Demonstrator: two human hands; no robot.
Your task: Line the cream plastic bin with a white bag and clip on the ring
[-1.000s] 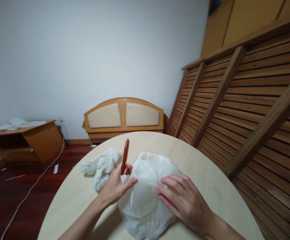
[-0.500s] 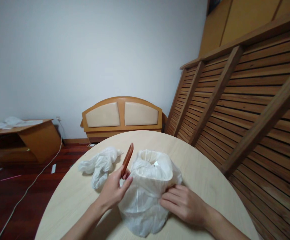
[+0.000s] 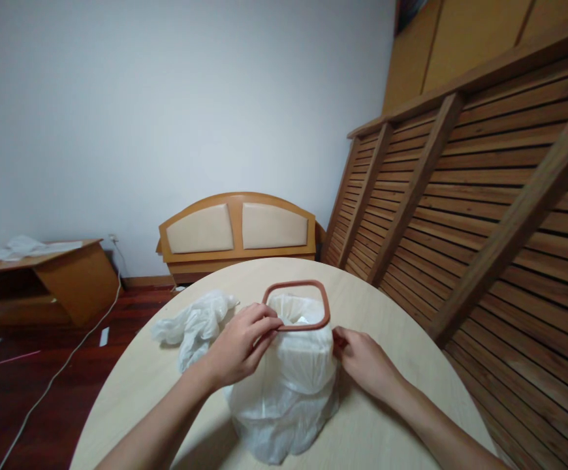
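A bin (image 3: 294, 356) draped in a white plastic bag stands on the round table, the bag folded over its rim and hanging down the sides. My left hand (image 3: 251, 339) pinches the near left corner of a reddish-brown rounded-square ring (image 3: 328, 305). That ring lies roughly level over the bin's mouth; whether it touches the rim all round I cannot tell. At the bin's right side, my right hand (image 3: 360, 356) has its fingers closed against the bag just under the rim. A crumpled white plastic bag (image 3: 196, 323) lies left of my left hand.
The round pale table (image 3: 392, 405) fills the foreground. Behind it stands a headboard (image 3: 237, 228); a slatted wooden frame (image 3: 426, 215) leans on the right. A low cabinet (image 3: 68, 281) and a cable (image 3: 59, 375) are at left.
My left hand has swung the ring from upright beside the bin to flat over its mouth. My right hand has moved up towards the rim, and the bag there looks tauter.
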